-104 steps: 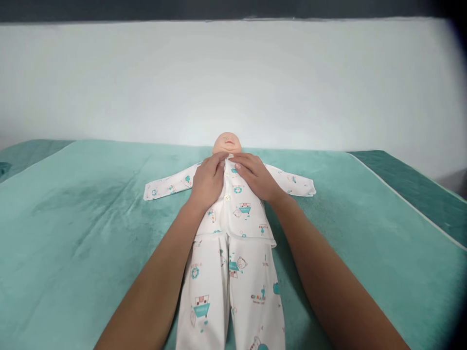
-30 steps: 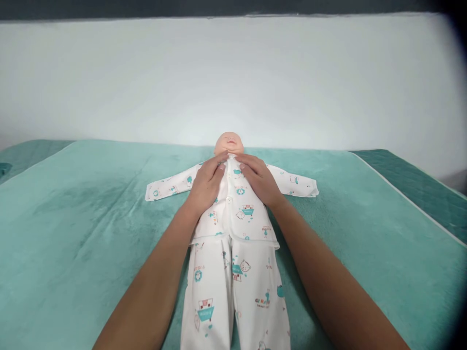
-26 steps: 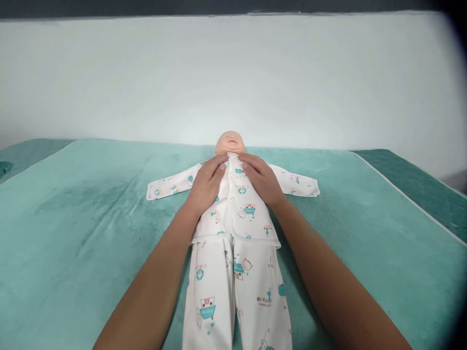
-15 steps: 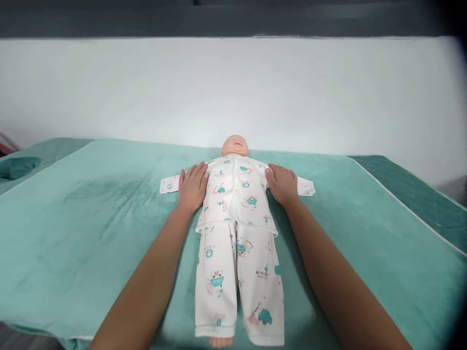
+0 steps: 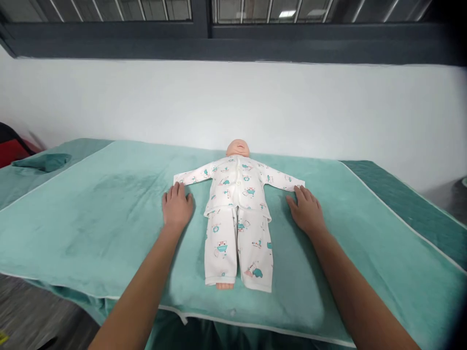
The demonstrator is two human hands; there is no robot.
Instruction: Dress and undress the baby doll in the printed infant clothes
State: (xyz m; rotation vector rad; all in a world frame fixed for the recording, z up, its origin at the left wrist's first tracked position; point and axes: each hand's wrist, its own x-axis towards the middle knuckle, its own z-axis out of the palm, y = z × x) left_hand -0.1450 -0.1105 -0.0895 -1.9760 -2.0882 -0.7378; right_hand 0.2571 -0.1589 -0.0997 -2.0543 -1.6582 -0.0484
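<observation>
A baby doll (image 5: 238, 148) lies on its back, its head toward the wall and its arms spread out. It wears a white printed pajama top (image 5: 236, 182) and matching pajama pants (image 5: 221, 245); toes show at one cuff. My left hand (image 5: 177, 206) is open beside the sleeve end on the left, fingertips at the cuff. On the other side, my right hand (image 5: 306, 209) is open too, its fingers at the right sleeve's cuff. Neither hand grips the cloth.
A green blanket (image 5: 109, 218) covers the bed under the doll. Behind it rises a white wall (image 5: 233, 102) with a dark window frame (image 5: 233, 46) above. At far left are a bunched green cloth (image 5: 43, 162) and a red item (image 5: 10, 151).
Both hands have moved from the doll's upper arms outward to the sleeve ends, uncovering the sleeves. My view has pulled back and tilted up, showing the window and the bed's front edge.
</observation>
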